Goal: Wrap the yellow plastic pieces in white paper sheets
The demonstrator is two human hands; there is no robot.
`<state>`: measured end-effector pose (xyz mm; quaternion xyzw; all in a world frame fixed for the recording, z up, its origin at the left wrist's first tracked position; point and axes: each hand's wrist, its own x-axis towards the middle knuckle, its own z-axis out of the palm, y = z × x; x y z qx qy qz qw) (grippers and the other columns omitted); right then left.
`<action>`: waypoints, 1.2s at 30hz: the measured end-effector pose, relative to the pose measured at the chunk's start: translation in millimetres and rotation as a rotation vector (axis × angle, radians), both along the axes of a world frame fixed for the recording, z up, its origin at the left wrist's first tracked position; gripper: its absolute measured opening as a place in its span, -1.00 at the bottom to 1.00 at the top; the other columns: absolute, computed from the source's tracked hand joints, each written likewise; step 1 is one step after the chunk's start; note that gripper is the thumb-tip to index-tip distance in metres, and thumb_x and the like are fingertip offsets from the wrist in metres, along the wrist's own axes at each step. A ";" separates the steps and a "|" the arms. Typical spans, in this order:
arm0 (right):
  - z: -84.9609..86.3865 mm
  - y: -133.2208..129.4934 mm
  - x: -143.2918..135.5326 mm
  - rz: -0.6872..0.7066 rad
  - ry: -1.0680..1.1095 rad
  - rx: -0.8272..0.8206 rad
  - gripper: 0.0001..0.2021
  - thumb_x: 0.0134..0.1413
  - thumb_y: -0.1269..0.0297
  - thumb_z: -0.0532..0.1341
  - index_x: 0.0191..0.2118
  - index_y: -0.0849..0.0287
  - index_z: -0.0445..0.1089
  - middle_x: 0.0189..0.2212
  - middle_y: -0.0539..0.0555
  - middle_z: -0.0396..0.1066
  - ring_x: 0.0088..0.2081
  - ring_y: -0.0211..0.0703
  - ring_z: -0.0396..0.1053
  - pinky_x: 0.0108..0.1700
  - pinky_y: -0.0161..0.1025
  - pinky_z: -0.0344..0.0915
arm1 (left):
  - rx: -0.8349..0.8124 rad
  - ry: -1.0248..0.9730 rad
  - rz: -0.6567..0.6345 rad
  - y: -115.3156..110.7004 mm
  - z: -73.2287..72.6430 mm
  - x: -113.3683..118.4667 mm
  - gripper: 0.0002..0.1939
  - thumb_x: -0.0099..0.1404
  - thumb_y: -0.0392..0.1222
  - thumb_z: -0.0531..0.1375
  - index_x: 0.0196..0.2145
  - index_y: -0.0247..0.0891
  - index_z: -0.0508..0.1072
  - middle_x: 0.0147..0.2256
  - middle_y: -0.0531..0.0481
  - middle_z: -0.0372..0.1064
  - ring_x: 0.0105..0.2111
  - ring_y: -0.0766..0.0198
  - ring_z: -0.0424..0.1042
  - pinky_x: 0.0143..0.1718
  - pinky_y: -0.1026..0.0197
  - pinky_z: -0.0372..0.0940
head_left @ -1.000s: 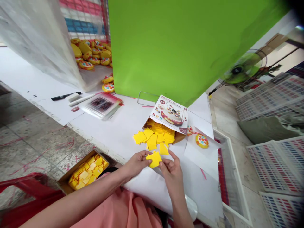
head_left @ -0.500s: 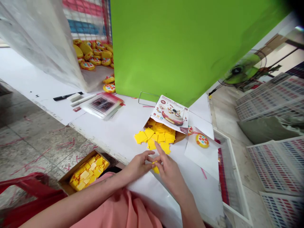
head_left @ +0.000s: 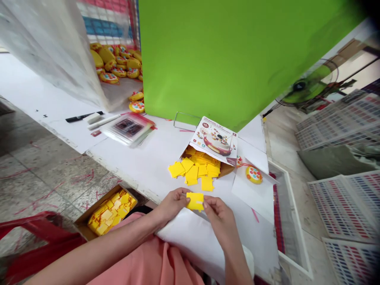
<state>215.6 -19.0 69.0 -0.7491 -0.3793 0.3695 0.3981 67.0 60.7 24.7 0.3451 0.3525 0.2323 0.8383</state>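
The right hand [head_left: 221, 215] has drawn back from beside the left hand [head_left: 172, 204], uncovering a flat yellow plastic rectangle [head_left: 194, 199] with small tabs, held in front of the white printed cardboard box [head_left: 215, 139]. Thin yellow plastic tiles [head_left: 191, 173] spill from that box's open end onto a white-covered table [head_left: 133, 164]; a smooth bright-green panel [head_left: 202, 59] stands behind it. Both hands are nearly closed, thumbs and fingers pinching the rectangle's opposite ends.
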 end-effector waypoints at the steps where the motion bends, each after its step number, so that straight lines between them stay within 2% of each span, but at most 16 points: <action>1: 1.0 0.5 -0.8 0.009 -0.013 -0.022 -0.74 0.01 0.11 0.17 -0.28 0.20 0.35 -0.22 0.15 0.43 -0.26 -0.07 0.39 -0.20 -0.14 0.31 | -0.007 -0.004 0.000 0.1 0.1 0.2 -0.58 -0.01 -0.07 0.29 -0.20 -0.32 0.35 -0.55 0.08 0.36 -0.55 0.33 0.35 -0.52 0.33 0.15; 4: 4.3 3.9 -4.2 0.019 -0.103 -0.051 -0.76 0.02 0.12 0.15 -0.29 0.18 0.36 -0.32 0.10 0.46 -0.31 -0.08 0.40 -0.25 -0.18 0.30 | -0.035 -0.029 -0.003 0.6 0.5 -0.2 -0.57 0.00 -0.08 0.29 -0.19 -0.31 0.34 -0.53 0.07 0.37 -0.55 0.33 0.36 -0.50 0.32 0.16; 10: 14.0 10.6 -11.7 0.119 -0.316 -0.071 -0.85 0.03 0.20 0.10 -0.41 0.13 0.33 -0.47 0.02 0.44 -0.43 -0.14 0.38 -0.40 -0.28 0.24 | -0.080 -0.083 -0.012 1.9 1.1 -3.6 -0.61 0.02 -0.11 0.29 -0.22 -0.29 0.30 -0.49 0.05 0.38 -0.59 0.38 0.33 -0.54 0.36 0.12; 15: 19.2 15.9 -12.3 0.169 -0.414 -0.075 -0.86 0.04 0.22 0.06 -0.42 0.12 0.31 -0.45 0.03 0.44 -0.40 -0.13 0.38 -0.43 -0.29 0.21 | -0.052 -0.108 -0.024 1.2 1.4 -3.4 -0.60 0.03 -0.08 0.29 -0.22 -0.29 0.30 -0.53 0.09 0.35 -0.59 0.39 0.32 -0.56 0.38 0.08; 26: 13.1 25.9 -15.8 0.213 -0.506 -0.086 -0.86 0.04 0.24 0.03 -0.40 0.12 0.29 -0.43 0.03 0.43 -0.39 -0.15 0.38 -0.41 -0.30 0.20 | -0.011 -0.074 -0.029 0.2 3.9 -3.3 -0.59 0.03 -0.06 0.28 -0.21 -0.31 0.30 -0.58 0.13 0.32 -0.67 0.47 0.19 -0.62 0.40 0.00; 36: 10.8 26.1 -14.9 0.223 -0.546 -0.089 -0.88 0.03 0.26 0.04 -0.41 0.11 0.28 -0.45 0.01 0.42 -0.41 -0.16 0.37 -0.43 -0.30 0.19 | 0.001 -0.086 -0.032 -0.1 1.9 -4.0 -0.58 0.03 -0.03 0.28 -0.21 -0.31 0.31 -0.52 0.08 0.36 -0.61 0.41 0.28 -0.57 0.38 0.06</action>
